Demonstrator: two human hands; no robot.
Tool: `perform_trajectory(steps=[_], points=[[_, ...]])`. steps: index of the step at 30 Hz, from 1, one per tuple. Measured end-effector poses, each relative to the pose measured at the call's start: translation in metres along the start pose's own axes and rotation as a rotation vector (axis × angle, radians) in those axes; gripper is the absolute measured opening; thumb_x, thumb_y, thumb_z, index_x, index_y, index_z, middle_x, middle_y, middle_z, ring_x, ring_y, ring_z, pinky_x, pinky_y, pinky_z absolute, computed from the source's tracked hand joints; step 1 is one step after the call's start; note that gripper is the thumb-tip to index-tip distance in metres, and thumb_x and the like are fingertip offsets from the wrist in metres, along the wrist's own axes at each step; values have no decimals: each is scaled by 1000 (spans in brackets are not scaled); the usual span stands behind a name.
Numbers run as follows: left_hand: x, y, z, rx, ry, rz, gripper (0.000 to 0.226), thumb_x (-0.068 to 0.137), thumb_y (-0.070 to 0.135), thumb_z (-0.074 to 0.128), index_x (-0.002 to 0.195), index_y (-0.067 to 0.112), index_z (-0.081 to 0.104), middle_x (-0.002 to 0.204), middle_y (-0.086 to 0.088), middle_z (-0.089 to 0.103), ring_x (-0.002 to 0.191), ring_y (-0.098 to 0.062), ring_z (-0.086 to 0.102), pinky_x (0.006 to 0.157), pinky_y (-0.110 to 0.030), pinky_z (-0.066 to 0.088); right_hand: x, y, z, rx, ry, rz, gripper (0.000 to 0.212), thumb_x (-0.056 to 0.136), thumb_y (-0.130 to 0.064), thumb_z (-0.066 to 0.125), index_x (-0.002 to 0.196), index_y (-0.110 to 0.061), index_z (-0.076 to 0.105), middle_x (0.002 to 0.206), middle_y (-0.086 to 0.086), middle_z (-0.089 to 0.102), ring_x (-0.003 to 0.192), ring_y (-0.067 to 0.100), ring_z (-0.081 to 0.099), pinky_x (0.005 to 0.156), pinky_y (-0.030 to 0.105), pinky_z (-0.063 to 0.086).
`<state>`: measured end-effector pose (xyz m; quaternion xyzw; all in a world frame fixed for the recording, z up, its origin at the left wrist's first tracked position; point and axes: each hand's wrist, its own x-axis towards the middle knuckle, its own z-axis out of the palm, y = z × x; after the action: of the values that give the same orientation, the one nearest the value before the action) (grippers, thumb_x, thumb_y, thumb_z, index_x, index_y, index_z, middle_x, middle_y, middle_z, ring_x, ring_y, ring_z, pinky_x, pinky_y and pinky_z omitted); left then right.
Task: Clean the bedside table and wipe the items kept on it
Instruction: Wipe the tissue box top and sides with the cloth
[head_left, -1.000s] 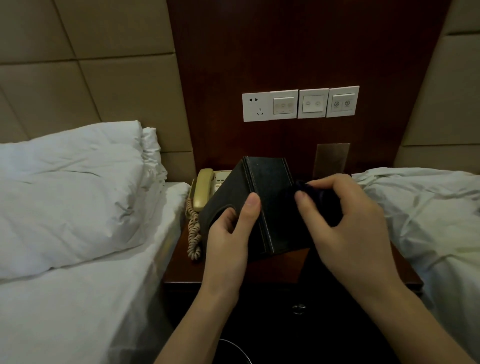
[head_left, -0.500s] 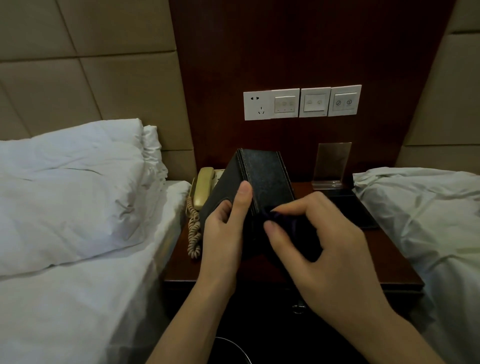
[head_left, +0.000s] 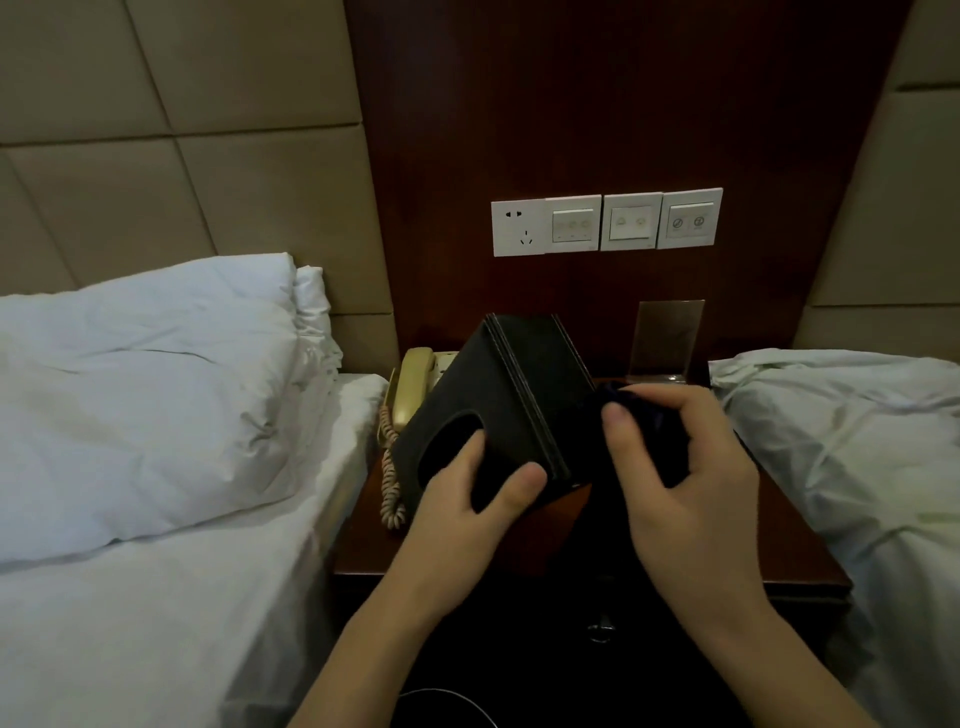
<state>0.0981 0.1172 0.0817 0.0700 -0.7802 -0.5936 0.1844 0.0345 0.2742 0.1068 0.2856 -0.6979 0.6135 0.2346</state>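
At far left, a white pillow (head_left: 140, 384) lies on the bed. Right of it, a beige telephone (head_left: 413, 387) sits at the far left of the worktop (head_left: 363, 551), its coiled cord hanging toward the near edge.

The left hand (head_left: 467, 499) grips the black tissue box (head_left: 498, 410), thumb across the near lower edge and fingers at the oval opening. The box is held tilted above the worktop, oval opening facing left, one stitched corner edge toward the camera; its long axis runs from near-low to far-high.

The right hand (head_left: 680, 467) is closed around a dark cloth (head_left: 644, 421) and presses it against the right face of the box. That face lies directly left of the right hand, which is therefore the nearer hand for the wipe; judged from this, the coming stroke runs along that face, with the left hand bracing.

Behind the right hand, a clear card stand (head_left: 667, 338) stands upright at the far right of the worktop. A second bed with white bedding (head_left: 852, 447) lies at far right.

Compared with half a second ago, the right hand has moved farther right and up along the box face, and the left thumb sits lower on the box.
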Motion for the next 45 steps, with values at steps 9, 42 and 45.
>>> perform_trajectory(steps=[9,42,45], points=[[-11,20,5,-280,91,-42,73,78,74,62,99,5,72,94,-20,73,88,-23,68,82,-35,50,14,-26,-7,113,103,-90,12,93,-27,59,105,-24,60,98,-12,62,92,-1,61,73,7,45],[-8,-2,1,-577,251,-378,53,87,67,59,106,22,80,99,-5,81,92,-21,78,84,-36,60,-55,1,0,-98,-725,-341,17,90,-38,65,106,-33,63,105,-21,54,93,-2,60,73,15,51],[-10,-1,-3,-693,175,-415,72,82,74,62,136,27,66,130,-10,71,113,-29,72,95,-47,56,-41,8,-11,36,-391,-90,8,93,-33,64,101,-32,63,99,-19,62,94,-1,62,76,7,46]])
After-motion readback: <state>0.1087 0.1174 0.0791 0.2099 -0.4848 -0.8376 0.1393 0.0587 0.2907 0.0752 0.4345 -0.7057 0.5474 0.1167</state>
